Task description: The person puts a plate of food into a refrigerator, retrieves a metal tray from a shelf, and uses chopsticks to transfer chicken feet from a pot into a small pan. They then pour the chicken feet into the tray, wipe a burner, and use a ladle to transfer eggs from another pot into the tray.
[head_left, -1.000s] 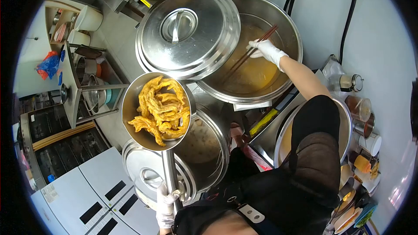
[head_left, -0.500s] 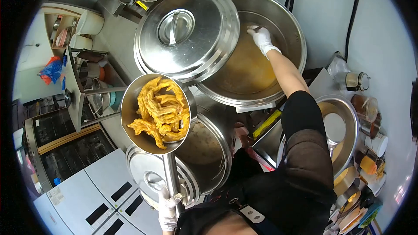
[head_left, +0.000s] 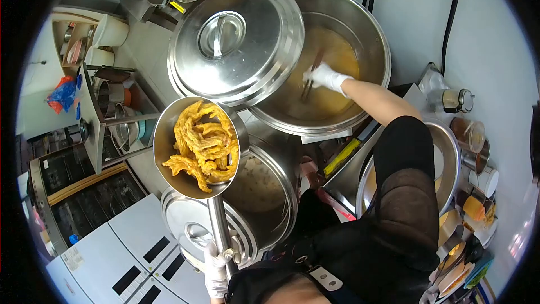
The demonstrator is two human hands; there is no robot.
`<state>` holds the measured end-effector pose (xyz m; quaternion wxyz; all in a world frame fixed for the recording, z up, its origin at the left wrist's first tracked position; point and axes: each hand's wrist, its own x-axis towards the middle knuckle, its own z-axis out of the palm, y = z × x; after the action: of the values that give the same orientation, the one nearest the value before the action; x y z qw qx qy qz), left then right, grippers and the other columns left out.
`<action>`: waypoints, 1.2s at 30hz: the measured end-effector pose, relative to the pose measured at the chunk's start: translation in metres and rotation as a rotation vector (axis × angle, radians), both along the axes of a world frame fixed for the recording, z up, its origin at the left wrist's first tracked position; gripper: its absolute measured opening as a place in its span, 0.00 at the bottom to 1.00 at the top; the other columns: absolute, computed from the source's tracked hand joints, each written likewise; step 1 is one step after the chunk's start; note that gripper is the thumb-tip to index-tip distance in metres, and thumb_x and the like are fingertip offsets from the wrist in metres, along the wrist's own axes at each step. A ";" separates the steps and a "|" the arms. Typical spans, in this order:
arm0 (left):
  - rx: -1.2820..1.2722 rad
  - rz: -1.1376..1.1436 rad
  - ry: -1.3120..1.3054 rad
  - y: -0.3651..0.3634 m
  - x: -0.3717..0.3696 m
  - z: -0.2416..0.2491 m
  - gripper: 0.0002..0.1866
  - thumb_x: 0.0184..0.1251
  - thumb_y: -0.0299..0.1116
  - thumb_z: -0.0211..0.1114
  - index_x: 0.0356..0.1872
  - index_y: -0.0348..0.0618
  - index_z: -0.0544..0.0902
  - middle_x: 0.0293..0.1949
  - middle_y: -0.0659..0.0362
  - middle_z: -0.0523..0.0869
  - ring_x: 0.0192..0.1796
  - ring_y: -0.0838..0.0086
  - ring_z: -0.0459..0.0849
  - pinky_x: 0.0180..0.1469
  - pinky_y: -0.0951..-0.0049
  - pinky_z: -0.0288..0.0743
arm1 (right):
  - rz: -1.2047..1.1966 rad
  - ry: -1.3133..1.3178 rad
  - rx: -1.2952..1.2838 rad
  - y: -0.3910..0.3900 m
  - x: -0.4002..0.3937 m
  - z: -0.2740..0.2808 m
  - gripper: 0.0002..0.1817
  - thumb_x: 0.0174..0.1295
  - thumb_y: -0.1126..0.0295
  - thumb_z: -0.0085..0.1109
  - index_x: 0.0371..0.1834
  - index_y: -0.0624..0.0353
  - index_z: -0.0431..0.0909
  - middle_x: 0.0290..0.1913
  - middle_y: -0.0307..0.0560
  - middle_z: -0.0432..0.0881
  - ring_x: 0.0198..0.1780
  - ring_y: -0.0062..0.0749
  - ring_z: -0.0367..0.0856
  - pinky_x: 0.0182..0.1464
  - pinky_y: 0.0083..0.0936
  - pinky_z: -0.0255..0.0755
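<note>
My gloved left hand [head_left: 215, 275] is wrapped round the long metal handle of a large ladle [head_left: 162, 141]. Yellow, curled pieces of food [head_left: 203, 141] that look like chicken feet fill its deep bowl. My gloved right hand [head_left: 328, 77] is closed on dark chopsticks [head_left: 306, 91], reaching over the big steel pot [head_left: 374, 39]. Their lower ends point down at the cloudy, yellowish broth [head_left: 332, 98] inside. A wide steel lid [head_left: 236, 73] covers the pot's left part, its edge close behind the ladle bowl.
Below the ladle, a second pot [head_left: 291, 183] of pale liquid stands partly covered by a lid [head_left: 183, 219]. At right is a steel basin [head_left: 453, 163], with jars [head_left: 458, 100] and containers beyond it. A metal rack [head_left: 101, 141] and white cabinets [head_left: 132, 231] stand at left.
My right hand has moved left and toward me over the broth, and the chopsticks now show clearly. My left hand and the loaded ladle are nearly unchanged.
</note>
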<state>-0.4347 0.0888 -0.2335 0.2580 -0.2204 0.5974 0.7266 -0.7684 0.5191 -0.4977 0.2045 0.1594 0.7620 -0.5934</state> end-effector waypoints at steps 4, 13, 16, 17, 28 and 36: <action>-0.023 0.004 0.021 -0.001 0.001 -0.004 0.35 0.48 0.41 0.79 0.52 0.25 0.74 0.24 0.58 0.79 0.20 0.76 0.75 0.23 0.80 0.68 | -0.103 0.046 -0.154 0.020 -0.012 0.061 0.14 0.66 0.67 0.58 0.46 0.67 0.81 0.51 0.58 0.80 0.52 0.47 0.80 0.45 0.35 0.84; -0.017 -0.005 0.041 0.002 -0.001 -0.002 0.35 0.49 0.40 0.77 0.53 0.24 0.74 0.24 0.58 0.78 0.19 0.76 0.75 0.21 0.81 0.68 | -0.396 0.476 -0.109 0.048 -0.038 0.099 0.10 0.65 0.66 0.60 0.37 0.63 0.84 0.39 0.46 0.87 0.37 0.31 0.84 0.41 0.27 0.83; -0.024 -0.025 0.049 -0.007 0.002 -0.010 0.35 0.49 0.39 0.77 0.53 0.24 0.73 0.24 0.57 0.78 0.19 0.75 0.75 0.20 0.80 0.69 | -0.600 0.705 0.068 0.045 -0.061 0.072 0.09 0.60 0.67 0.66 0.36 0.62 0.85 0.37 0.44 0.88 0.38 0.29 0.84 0.44 0.27 0.77; -0.027 -0.037 0.051 -0.010 0.002 -0.013 0.35 0.50 0.39 0.77 0.54 0.23 0.73 0.24 0.57 0.79 0.18 0.75 0.75 0.20 0.80 0.69 | -0.668 0.782 0.147 0.041 -0.067 0.061 0.09 0.59 0.67 0.67 0.36 0.62 0.85 0.36 0.45 0.88 0.38 0.30 0.84 0.44 0.27 0.76; -0.034 -0.046 -0.007 -0.011 0.000 -0.007 0.37 0.47 0.38 0.80 0.55 0.25 0.73 0.24 0.56 0.80 0.21 0.73 0.77 0.25 0.78 0.70 | -0.308 0.362 0.376 -0.017 -0.089 -0.019 0.18 0.63 0.55 0.60 0.40 0.62 0.83 0.42 0.52 0.87 0.41 0.42 0.84 0.47 0.32 0.76; -0.059 -0.026 0.039 -0.006 0.000 -0.004 0.33 0.49 0.38 0.75 0.53 0.24 0.75 0.24 0.57 0.78 0.20 0.75 0.75 0.22 0.80 0.69 | -0.128 0.090 -0.122 0.011 -0.023 0.046 0.18 0.66 0.60 0.59 0.47 0.67 0.80 0.51 0.53 0.81 0.42 0.43 0.84 0.46 0.33 0.84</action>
<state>-0.4346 0.0829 -0.2372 0.2493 -0.2058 0.6262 0.7095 -0.7910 0.5301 -0.4521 0.1410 0.1681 0.7210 -0.6572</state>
